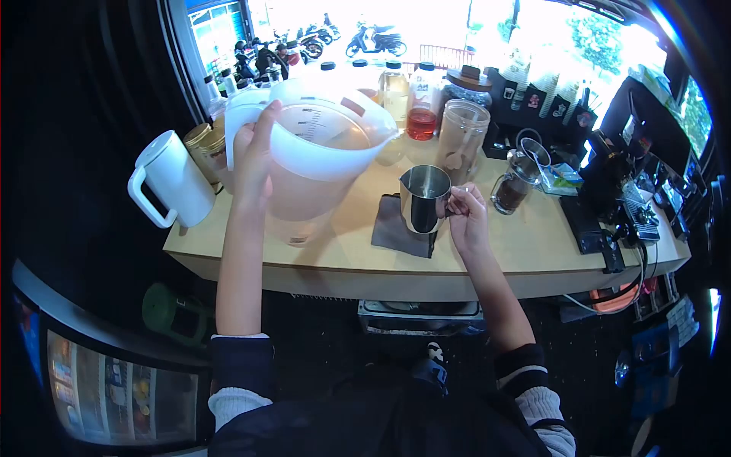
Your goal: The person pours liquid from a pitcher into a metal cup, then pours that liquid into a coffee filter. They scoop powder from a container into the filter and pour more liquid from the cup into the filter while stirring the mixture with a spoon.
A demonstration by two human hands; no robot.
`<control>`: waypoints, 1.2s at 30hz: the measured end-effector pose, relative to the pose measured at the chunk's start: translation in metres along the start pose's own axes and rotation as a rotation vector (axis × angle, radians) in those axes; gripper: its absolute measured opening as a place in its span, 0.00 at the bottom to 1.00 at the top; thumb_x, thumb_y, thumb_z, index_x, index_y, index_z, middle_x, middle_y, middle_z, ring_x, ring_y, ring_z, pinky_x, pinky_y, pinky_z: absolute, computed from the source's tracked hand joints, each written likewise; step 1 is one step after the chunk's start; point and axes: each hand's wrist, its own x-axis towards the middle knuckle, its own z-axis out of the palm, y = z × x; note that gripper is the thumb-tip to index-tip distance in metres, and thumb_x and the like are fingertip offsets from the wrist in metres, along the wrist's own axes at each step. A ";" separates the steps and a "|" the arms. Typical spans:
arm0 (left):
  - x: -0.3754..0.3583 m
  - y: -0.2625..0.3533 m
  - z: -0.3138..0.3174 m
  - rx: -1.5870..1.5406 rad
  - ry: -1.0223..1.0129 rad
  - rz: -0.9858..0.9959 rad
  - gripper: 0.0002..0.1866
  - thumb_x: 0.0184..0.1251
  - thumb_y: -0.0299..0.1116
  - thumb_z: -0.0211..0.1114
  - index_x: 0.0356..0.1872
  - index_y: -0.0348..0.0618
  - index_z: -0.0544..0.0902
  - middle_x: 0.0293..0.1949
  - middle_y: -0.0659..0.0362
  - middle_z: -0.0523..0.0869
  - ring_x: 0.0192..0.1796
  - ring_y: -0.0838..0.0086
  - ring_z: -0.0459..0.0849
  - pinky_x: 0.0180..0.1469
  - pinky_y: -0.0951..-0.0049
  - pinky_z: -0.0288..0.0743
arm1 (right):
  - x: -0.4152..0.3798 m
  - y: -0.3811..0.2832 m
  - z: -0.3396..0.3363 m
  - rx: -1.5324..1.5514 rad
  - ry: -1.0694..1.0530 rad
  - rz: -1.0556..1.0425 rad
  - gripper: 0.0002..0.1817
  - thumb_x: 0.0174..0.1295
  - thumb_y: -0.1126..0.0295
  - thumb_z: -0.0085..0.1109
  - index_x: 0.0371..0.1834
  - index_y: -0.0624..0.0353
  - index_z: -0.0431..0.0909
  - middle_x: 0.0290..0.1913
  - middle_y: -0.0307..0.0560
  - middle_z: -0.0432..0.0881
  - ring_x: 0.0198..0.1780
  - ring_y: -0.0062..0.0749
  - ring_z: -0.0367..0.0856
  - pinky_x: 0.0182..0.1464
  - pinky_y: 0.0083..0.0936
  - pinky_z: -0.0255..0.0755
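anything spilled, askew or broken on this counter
No spill or breakage visible. The grey cloth lies slightly crooked near the front edge of the counter; the white jug appears to lean, probably just lens distortion.

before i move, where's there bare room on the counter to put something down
Best spot: the front of the counter, between the right hand, glass pot and black box. A narrower strip lies between the big pitcher and grey cloth. Crowded: the back, lined with bottles, and the far right.
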 end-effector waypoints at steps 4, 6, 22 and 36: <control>0.002 0.000 -0.028 -0.055 0.073 -0.023 0.22 0.65 0.45 0.62 0.47 0.34 0.78 0.41 0.58 0.82 0.43 0.80 0.79 0.47 0.78 0.71 | 0.006 0.012 0.010 -0.021 -0.078 0.037 0.10 0.58 0.77 0.56 0.22 0.53 0.67 0.20 0.31 0.67 0.23 0.12 0.59 0.30 0.14 0.54; 0.002 -0.002 -0.039 -0.092 0.184 -0.050 0.23 0.64 0.47 0.62 0.47 0.34 0.78 0.41 0.58 0.82 0.44 0.77 0.79 0.50 0.76 0.70 | 0.008 0.019 0.016 -0.013 -0.096 0.051 0.11 0.58 0.77 0.57 0.22 0.52 0.67 0.20 0.31 0.67 0.23 0.12 0.59 0.30 0.14 0.54; -0.006 -0.021 -0.083 -0.147 0.306 -0.044 0.32 0.70 0.55 0.49 0.61 0.34 0.69 0.56 0.52 0.75 0.60 0.69 0.72 0.64 0.69 0.61 | -0.003 0.033 0.044 0.003 -0.120 0.135 0.11 0.57 0.76 0.55 0.21 0.51 0.65 0.19 0.30 0.62 0.23 0.13 0.58 0.31 0.15 0.54; -0.112 -0.073 0.028 0.633 0.267 0.806 0.32 0.63 0.32 0.57 0.66 0.35 0.56 0.71 0.42 0.50 0.74 0.53 0.46 0.72 0.52 0.38 | -0.041 -0.035 -0.048 -0.015 0.062 0.085 0.12 0.59 0.79 0.53 0.21 0.53 0.64 0.18 0.29 0.62 0.21 0.12 0.59 0.31 0.15 0.57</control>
